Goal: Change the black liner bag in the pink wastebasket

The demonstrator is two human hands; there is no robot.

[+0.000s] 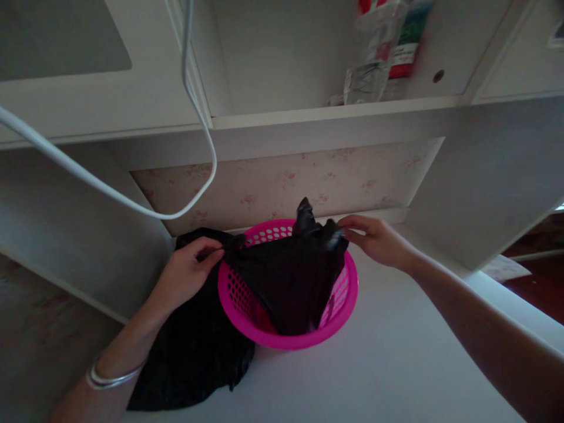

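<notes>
A pink perforated basket sits on a white surface under a shelf. A black plastic bag lies inside the basket, stretched across its opening. My left hand pinches the bag's left edge at the basket's left rim. At the far right rim, my right hand pinches the bag's right edge. More black plastic spills out over the surface to the left of the basket. A silver bangle circles my left wrist.
A white cable loops down from above at the left. A shelf overhead carries a clear plastic bottle and a red and green package. Flowered wallpaper backs the alcove. Paper lies at the far right.
</notes>
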